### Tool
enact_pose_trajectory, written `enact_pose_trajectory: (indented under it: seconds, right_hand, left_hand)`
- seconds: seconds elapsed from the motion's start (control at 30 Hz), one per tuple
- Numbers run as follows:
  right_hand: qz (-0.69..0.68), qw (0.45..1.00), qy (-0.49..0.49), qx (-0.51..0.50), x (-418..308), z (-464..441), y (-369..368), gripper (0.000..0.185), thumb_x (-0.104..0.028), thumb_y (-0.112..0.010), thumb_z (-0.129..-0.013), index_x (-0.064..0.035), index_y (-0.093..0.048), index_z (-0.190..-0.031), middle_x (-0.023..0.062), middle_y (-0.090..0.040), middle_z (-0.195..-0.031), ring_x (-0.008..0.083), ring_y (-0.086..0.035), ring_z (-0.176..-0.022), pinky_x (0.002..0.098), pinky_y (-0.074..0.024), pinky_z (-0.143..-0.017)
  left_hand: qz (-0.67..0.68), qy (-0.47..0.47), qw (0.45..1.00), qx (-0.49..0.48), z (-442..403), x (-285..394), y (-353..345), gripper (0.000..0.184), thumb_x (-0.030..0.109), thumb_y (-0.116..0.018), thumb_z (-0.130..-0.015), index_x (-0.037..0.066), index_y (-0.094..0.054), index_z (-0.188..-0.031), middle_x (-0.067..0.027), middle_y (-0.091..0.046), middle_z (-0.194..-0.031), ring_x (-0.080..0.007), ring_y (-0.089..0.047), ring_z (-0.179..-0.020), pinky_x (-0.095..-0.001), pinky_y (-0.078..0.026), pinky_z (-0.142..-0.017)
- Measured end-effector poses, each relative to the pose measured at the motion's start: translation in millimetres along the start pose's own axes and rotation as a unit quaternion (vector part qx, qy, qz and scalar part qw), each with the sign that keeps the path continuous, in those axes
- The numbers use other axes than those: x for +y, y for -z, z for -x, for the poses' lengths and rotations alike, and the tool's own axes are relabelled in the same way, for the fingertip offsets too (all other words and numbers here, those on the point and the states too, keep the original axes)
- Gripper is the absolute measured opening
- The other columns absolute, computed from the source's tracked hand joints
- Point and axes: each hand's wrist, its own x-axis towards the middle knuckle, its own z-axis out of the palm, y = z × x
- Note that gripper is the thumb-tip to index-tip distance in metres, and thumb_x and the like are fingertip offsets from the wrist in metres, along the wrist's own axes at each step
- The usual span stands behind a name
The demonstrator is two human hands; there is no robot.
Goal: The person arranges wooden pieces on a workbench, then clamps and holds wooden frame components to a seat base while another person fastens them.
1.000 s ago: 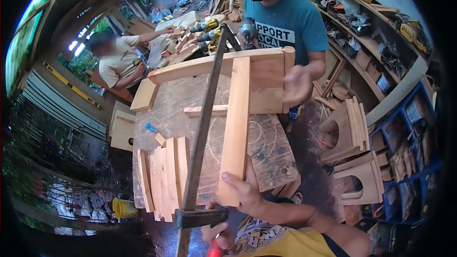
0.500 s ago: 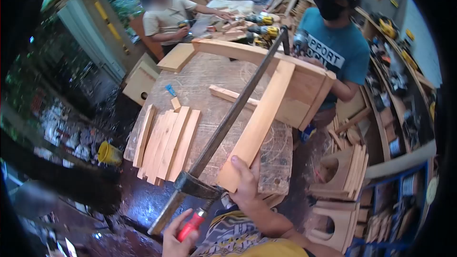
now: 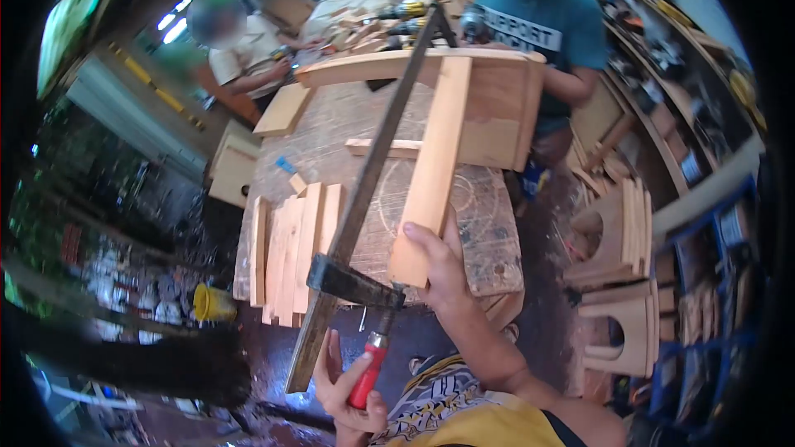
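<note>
A long bar clamp [image 3: 377, 145] slants across the table, its far jaw over the wooden frame's back rail [image 3: 356, 64]. My left hand [image 3: 349, 393] is around the clamp's red handle [image 3: 369, 371], below the sliding jaw [image 3: 352, 283]. My right hand [image 3: 443, 263] grips the near end of a light wooden board [image 3: 439, 157], thumb on top and fingers partly hidden behind it. The board's far end meets the back rail beside a boxy wooden panel [image 3: 493, 128]. The clamp's screw tip sits close to the board's near end; contact cannot be made out.
Several wood strips [image 3: 290, 257] lie on the worn table [image 3: 373, 236] at left, near a small blue object [image 3: 284, 164]. Across the table a person in a teal shirt [image 3: 542, 12] holds a drill. Another person [image 3: 244, 58] stands at far left. Cut panels [image 3: 613, 236] stack at right.
The view has shifted, so the table and frame sit differently. My left hand has changed its hold on the red handle, which stands more upright. My right hand still grips the board.
</note>
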Motion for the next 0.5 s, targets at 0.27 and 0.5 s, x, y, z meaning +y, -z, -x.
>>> enact_pose_trajectory:
  seconds: [0.27, 0.5]
  right_hand:
    - [-0.008, 0.999, 0.040, -0.001, 12, -1, 4, 0.053, -0.003, -0.062, -0.081, -0.0076, -0.042, -0.130, 0.0102, -0.058, -0.090, 0.0198, -0.064, -0.070, 0.0334, -0.0568, -0.057]
    - [0.011, 0.999, 0.036, 0.017, 16, 1, 7, 0.051, -0.004, -0.061, -0.081, -0.0080, -0.043, -0.128, 0.0117, -0.059, -0.089, 0.0212, -0.063, -0.063, 0.0349, -0.0566, -0.052]
  left_hand:
    - [0.211, 0.012, 0.971, -0.113, -16, -4, 15, 0.037, 0.039, -0.064, -0.082, 0.005, -0.074, -0.094, -0.0274, -0.057, -0.124, -0.0471, -0.042, -0.129, -0.0551, -0.031, -0.107]
    - [0.141, -0.049, 0.985, -0.082, -10, -14, 6, 0.032, 0.035, -0.058, -0.090, 0.008, -0.073, -0.080, -0.0221, -0.066, -0.107, -0.0424, -0.055, -0.115, -0.0502, -0.042, -0.097]
